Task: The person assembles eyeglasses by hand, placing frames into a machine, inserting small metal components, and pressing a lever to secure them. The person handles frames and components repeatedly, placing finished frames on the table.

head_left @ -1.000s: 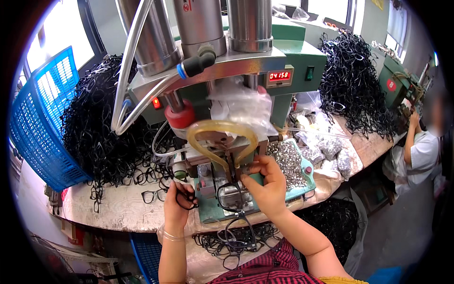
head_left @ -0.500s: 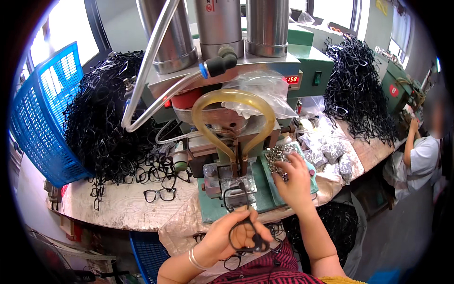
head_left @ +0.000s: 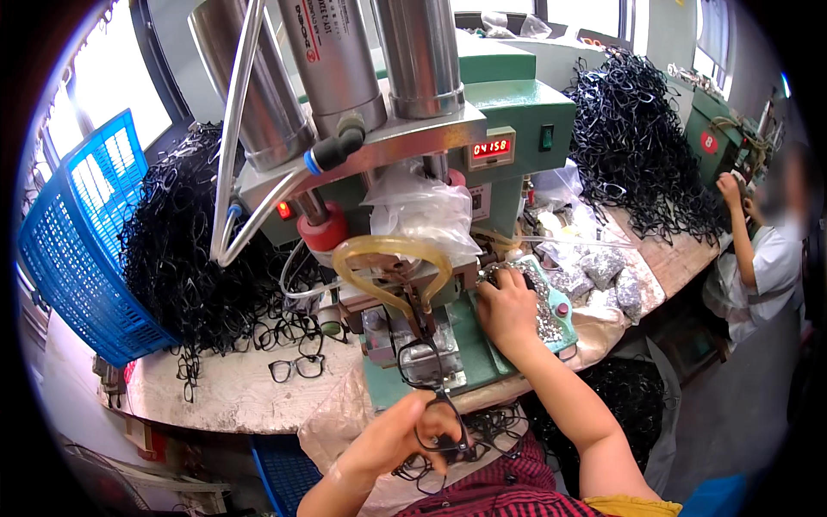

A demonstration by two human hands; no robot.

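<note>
My left hand [head_left: 388, 435] is closed round the near part of a black eyeglass frame [head_left: 443, 398]. The far part of this frame reaches into the metal fixture [head_left: 452, 349] under the press head. Whether it touches the fixture I cannot tell. My right hand [head_left: 510, 314] is right of the fixture, fingers curled downward at the left side of a green tray [head_left: 564, 326] of small metal parts [head_left: 546, 312]. Its fingertips are hidden, as is anything pinched in them. A yellowish tube [head_left: 388, 246] loops above the fixture.
The green press [head_left: 525, 108] with steel cylinders rises ahead. Black eyeglass frames are heaped at left [head_left: 198, 258] and right [head_left: 637, 146]. A blue basket [head_left: 95, 258] leans at far left. Small bags of parts [head_left: 603, 267] lie right of the tray. A person [head_left: 758, 258] works at far right.
My right hand has gone from spread above the metal parts to curled at the tray's left side. The held eyeglass frame now sits more upright against the fixture. The whole view has shifted and tilted.
</note>
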